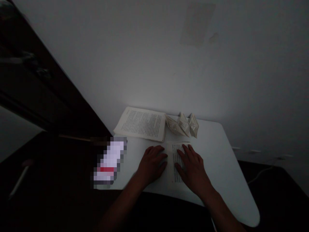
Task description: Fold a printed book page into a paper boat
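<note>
Left hand: palm down, fingers loosely spread, gripping nothing; the printed sheet lies at its 3 o'clock, fingertips at the sheet's left edge, contact not certain. The sheet lies flat near the front of the table, its visible long axis running 12 to 6 o'clock. Right hand: palm down, fingers spread, gripping nothing, laid over the sheet's right part; judged the nearer hand. White table, left to right: pixelated bright object at the left hand's 9 o'clock; stack of printed pages at the sheet's 11; three folded paper pieces at its 12 to 1. Room, dim: dark frame at 10, pale wall at 12, cable at 3.
</note>
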A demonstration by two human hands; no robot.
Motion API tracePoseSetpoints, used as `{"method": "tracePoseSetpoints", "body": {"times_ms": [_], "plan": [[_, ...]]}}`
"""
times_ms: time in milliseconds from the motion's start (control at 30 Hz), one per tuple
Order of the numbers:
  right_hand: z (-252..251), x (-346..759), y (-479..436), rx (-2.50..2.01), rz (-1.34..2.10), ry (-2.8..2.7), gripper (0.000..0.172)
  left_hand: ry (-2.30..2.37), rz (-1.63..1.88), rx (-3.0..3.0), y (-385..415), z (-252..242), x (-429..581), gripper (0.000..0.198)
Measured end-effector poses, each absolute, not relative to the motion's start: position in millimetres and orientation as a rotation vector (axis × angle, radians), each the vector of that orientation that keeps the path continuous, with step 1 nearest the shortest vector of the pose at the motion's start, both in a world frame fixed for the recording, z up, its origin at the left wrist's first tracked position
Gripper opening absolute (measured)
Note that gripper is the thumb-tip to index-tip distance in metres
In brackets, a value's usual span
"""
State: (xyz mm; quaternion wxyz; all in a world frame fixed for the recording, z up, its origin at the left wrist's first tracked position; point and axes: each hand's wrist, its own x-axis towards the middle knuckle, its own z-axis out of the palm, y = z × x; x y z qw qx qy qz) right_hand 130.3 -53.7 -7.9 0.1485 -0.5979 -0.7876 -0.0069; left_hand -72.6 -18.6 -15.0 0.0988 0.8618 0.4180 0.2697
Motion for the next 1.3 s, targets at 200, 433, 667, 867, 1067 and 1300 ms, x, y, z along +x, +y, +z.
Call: {"method": "tracePoseSetpoints", "body": {"times_ms": [200,433,667,867,1067,1300], "plan": [[-10,128,-54,-1.701,0.035,-2.242,0.045,1.247,0.779,2.559,-19,-13,-73,0.023],[-2,149,-50,-1.542,0.369,-1.972,0.038,1.246,0.783,2.561,-19,-14,-72,0.024],[-5,192,-46,-1.437,0.329,-2.019,0.039,1.26,0.767,2.561,-19,-16,-72,0.024],[-6,190,-50,-1.363,0.131,-2.204,0.052,1.26,0.768,2.558,-18,-17,-72,0.024],[-7,184,-50,-1.196,-0.028,-2.324,0.054,1.245,0.78,2.557,-19,-14,-72,0.025],[-3,179,-48,-1.125,-0.089,-2.338,0.05,1.248,0.766,2.548,-19,-11,-71,0.025]]}}
